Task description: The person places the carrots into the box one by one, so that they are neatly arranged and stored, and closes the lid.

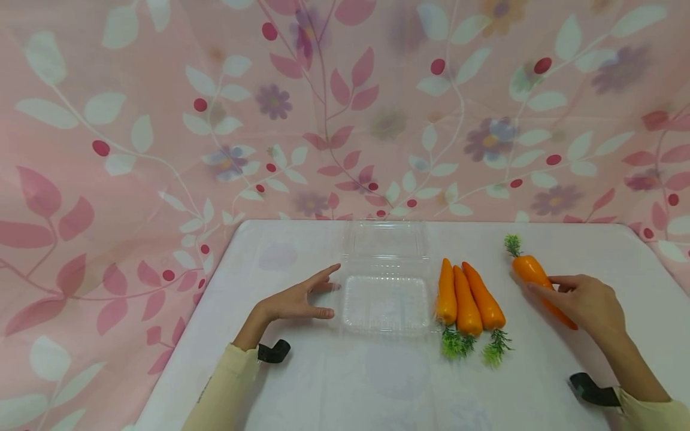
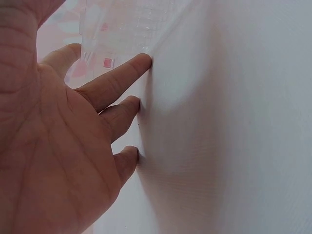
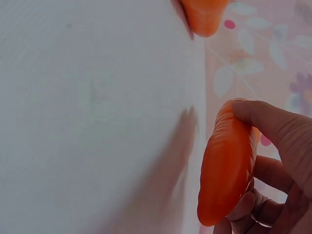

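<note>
- A pink backdrop [image 1: 162, 114] printed with pale leaves, berries and flowers fills the upper half and left side of my head feed.
- Below it I have a white-covered table [image 1: 372, 395] across the lower middle.
- At centre frame sits a clear plastic container [image 1: 385, 302], lid swung open towards the backdrop, base nearest me.
- At the container's left edge I see the left hand [image 1: 299, 299], fingers spread, holding nothing; I can't tell whether the fingertips touch the plastic. The left wrist feed adds its palm, which the head feed hides.
- Right of frame, the right hand [image 1: 590, 302] pinches a carrot between thumb and fingers.
- That held carrot [image 1: 531, 271] is smooth, bright orange and tapered, lying slantwise with its thick end up and left. My right wrist feed gives me what the head feed doesn't: fine ridges by the thumb and fingers curled behind it.
- Right of the container, three carrots [image 1: 468, 299] lie side by side, thick ends towards the bottom of the frame.
- Smallest is the held carrot's feathery green top [image 1: 513, 245], which only the head feed shows me.
</note>
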{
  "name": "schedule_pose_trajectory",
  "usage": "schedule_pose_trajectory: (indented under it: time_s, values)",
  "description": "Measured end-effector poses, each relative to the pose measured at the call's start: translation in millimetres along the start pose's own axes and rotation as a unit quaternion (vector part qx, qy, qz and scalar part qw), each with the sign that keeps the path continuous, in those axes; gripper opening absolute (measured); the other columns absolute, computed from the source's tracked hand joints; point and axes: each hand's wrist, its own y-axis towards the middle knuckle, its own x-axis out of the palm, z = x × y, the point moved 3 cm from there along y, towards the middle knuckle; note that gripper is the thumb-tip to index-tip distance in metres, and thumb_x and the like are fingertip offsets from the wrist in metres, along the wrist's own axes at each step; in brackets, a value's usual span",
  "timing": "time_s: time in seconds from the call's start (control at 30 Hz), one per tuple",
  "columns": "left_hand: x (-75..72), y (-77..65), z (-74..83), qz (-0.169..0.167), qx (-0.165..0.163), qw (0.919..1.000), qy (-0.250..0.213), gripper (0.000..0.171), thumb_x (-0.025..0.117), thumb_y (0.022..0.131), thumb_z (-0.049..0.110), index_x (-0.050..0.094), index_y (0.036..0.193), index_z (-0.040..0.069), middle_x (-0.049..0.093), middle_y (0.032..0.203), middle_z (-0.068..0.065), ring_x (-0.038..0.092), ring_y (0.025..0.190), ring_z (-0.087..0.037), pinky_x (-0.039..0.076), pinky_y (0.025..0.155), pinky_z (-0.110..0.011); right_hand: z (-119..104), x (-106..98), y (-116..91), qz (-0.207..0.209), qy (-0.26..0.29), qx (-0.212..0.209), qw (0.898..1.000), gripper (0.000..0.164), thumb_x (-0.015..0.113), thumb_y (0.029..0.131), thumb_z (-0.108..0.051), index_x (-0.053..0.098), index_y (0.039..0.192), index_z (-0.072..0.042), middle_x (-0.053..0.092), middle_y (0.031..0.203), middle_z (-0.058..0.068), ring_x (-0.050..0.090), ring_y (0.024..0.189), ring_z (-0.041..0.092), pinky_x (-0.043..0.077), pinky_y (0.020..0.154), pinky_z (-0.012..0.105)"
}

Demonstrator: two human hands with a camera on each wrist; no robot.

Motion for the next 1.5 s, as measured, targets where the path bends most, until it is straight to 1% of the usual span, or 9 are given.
schedule_pose_trajectory:
  time_s: [0.07,0.13,0.27,0.47,0.67,0.87,1.07,1.3,1.5]
  values:
    - [-0.2,-0.1,0.1,0.000,0.000,1.0000,-0.002,0.100,0.079,0.085,0.034,0.012,0.159,0.034,0.034,0.156,-0.004,0.028,0.144,-0.022,0.024,0.111,-0.059,-4,-3,0,0.004,0.000,-0.003,1.000,0.080,0.071,0.081,-0.062,0.066,0.118,0.008,0.062,0.087,0.017,0.050,0.064,0.023,0.039,0.046,0.031]
    - [-0.4,-0.2,0.2,-0.001,-0.001,1.0000,-0.002,0.100,0.079,0.085,0.033,0.012,0.159,0.034,0.035,0.155,-0.004,0.028,0.144,-0.022,0.024,0.111,-0.059,-10,-5,0,-0.002,0.005,-0.004,1.000,0.080,0.071,0.081,-0.062,0.065,0.120,0.007,0.061,0.089,0.016,0.049,0.065,0.023,0.039,0.046,0.031]
    - [-0.7,-0.3,0.0,0.001,-0.001,1.0000,-0.003,0.099,0.079,0.085,0.032,0.013,0.159,0.034,0.036,0.154,-0.005,0.028,0.144,-0.022,0.024,0.111,-0.059,-24,-10,-2,-0.005,0.026,-0.015,1.000,0.078,0.072,0.081,-0.061,0.066,0.123,0.005,0.060,0.093,0.015,0.048,0.064,0.024,0.038,0.045,0.031]
    - [-0.1,-0.6,1.2,-0.001,0.000,1.0000,-0.007,0.098,0.079,0.086,0.030,0.013,0.159,0.034,0.038,0.153,-0.004,0.029,0.143,-0.020,0.023,0.112,-0.059,-51,-17,-7,0.011,0.054,-0.044,0.997,0.072,0.076,0.080,-0.058,0.069,0.122,0.000,0.059,0.093,0.013,0.047,0.068,0.025,0.038,0.044,0.031]
    - [0.2,-0.7,1.7,-0.001,0.000,1.0000,-0.009,0.098,0.079,0.086,0.031,0.013,0.159,0.035,0.038,0.154,-0.004,0.028,0.144,-0.021,0.023,0.112,-0.059,-74,-20,-8,0.027,0.064,-0.069,0.995,0.070,0.077,0.079,-0.057,0.071,0.119,-0.001,0.058,0.088,0.012,0.046,0.069,0.025,0.038,0.043,0.030]
    - [0.1,-0.2,0.7,0.001,0.001,1.0000,-0.004,0.100,0.080,0.084,0.035,0.014,0.159,0.035,0.035,0.155,-0.002,0.029,0.143,-0.020,0.023,0.112,-0.059,-93,-18,-9,0.027,0.092,-0.096,0.991,0.064,0.079,0.079,-0.054,0.073,0.116,-0.003,0.056,0.085,0.010,0.043,0.071,0.025,0.036,0.043,0.030]
    - [0.0,-0.1,-1.4,0.001,0.004,1.0000,-0.005,0.100,0.080,0.084,0.033,0.014,0.159,0.034,0.027,0.159,0.000,0.029,0.144,-0.021,0.023,0.112,-0.059,-114,-13,-11,0.034,0.091,-0.122,0.988,0.060,0.079,0.079,-0.053,0.075,0.111,-0.002,0.055,0.084,0.007,0.043,0.071,0.023,0.036,0.044,0.029]
    - [-0.4,-0.5,0.1,0.000,0.006,1.0000,-0.004,0.099,0.080,0.084,0.034,0.014,0.159,0.034,0.029,0.158,0.000,0.029,0.143,-0.020,0.024,0.111,-0.060,-136,-10,-15,0.023,0.102,-0.144,0.984,0.054,0.082,0.078,-0.048,0.076,0.107,-0.003,0.054,0.083,0.006,0.042,0.072,0.023,0.033,0.046,0.029]
    - [-0.6,0.0,-1.7,0.000,0.006,1.0000,-0.003,0.099,0.080,0.084,0.034,0.014,0.159,0.034,0.029,0.158,0.000,0.030,0.143,-0.021,0.024,0.111,-0.060,-153,-4,-16,0.010,0.098,-0.161,0.982,0.049,0.083,0.078,-0.045,0.077,0.107,-0.006,0.053,0.080,0.004,0.043,0.073,0.022,0.035,0.048,0.028]
